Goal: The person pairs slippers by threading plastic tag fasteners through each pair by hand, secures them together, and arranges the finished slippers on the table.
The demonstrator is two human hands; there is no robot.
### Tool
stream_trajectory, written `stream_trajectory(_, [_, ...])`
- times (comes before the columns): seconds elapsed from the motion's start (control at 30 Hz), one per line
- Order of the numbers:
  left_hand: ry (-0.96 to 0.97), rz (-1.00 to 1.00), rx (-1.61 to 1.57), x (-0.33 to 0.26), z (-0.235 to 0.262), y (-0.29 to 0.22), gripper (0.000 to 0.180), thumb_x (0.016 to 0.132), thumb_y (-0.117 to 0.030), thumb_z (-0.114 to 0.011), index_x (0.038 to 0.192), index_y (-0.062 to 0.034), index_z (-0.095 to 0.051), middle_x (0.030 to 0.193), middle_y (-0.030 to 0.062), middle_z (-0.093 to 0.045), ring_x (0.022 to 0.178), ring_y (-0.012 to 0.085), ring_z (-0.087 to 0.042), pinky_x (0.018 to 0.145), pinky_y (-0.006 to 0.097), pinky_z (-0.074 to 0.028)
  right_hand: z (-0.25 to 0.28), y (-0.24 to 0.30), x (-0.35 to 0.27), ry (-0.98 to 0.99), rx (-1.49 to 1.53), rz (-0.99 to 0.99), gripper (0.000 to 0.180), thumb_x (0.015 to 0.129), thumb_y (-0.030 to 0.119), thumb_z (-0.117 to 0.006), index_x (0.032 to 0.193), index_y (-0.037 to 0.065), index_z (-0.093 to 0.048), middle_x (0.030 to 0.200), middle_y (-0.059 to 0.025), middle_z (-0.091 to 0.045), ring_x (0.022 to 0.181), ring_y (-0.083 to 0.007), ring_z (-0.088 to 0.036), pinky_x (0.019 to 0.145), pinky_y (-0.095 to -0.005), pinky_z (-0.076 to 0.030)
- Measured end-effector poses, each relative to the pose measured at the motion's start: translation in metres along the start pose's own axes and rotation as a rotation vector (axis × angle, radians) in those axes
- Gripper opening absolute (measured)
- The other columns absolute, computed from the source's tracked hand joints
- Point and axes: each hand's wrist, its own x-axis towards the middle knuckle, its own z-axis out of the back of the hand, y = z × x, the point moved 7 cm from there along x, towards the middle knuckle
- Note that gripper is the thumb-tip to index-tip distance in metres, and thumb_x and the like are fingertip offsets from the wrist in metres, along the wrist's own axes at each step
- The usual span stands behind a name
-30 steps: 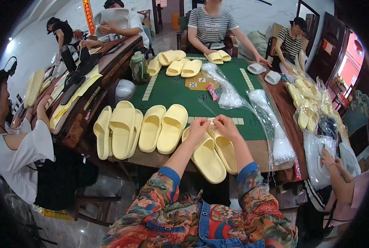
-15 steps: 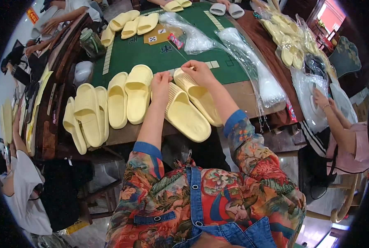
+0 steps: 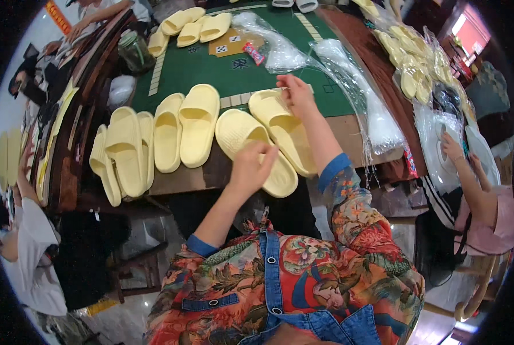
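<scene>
A pair of pale yellow slide slippers lies in front of me at the table's near edge, toes away from me. Over the footbed of the left slipper (image 3: pixel 234 129) hovers my left hand (image 3: pixel 250 171), slightly blurred, fingers partly apart and nothing visible in them. My right hand (image 3: pixel 298 96) is above the toe end of the right slipper (image 3: pixel 288 135), its fingertips pinched together. Whatever they pinch is too thin to make out. To the left stand another yellow pair (image 3: pixel 198 123) and several tilted yellow slippers (image 3: pixel 127 152).
Bundles of clear plastic strands (image 3: pixel 377 109) lie along the right of the green mat (image 3: pixel 202 72). More yellow slippers (image 3: pixel 213 27) and a glass jar (image 3: pixel 135 52) stand far left. Bagged slippers (image 3: pixel 409 77) lie on the right, near a co-worker's hand (image 3: pixel 452 146).
My hands were close together at the slippers' toes and have parted. The left came back toward me over the left slipper; the right moved slightly right. The view has shifted a little.
</scene>
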Motion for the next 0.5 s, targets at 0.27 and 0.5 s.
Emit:
stream_trajectory(0.27, [-0.155, 0.142, 0.303, 0.027, -0.027, 0.029, 0.058, 0.078, -0.031, -0.062, 0.112, 0.0113, -0.042, 0.113, 0.0303, -0.045, 0.107, 0.0419, -0.044, 0.091, 0.045, -0.036, 0.024, -0.014, 0.007, -0.118, 0.357, -0.103, 0.038, 0.094, 0.037, -0.038, 0.096, 0.003, -0.055, 0.075, -0.0034, -0.055, 0.051, -0.0062, -0.040, 0.039, -0.0175, -0.028])
stream_trajectory(0.5, [-0.341, 0.241, 0.397, 0.041, -0.033, 0.063, 0.049, 0.080, -0.034, -0.056, 0.099, 0.0106, -0.046, 0.101, 0.0293, -0.051, 0.100, 0.0417, -0.047, 0.089, 0.048, -0.034, 0.022, -0.013, -0.031, -0.142, 0.437, -0.084, 0.035, 0.094, 0.036, -0.041, 0.096, 0.004, -0.055, 0.073, -0.0017, -0.051, 0.051, -0.0066, -0.035, 0.039, -0.0179, -0.025])
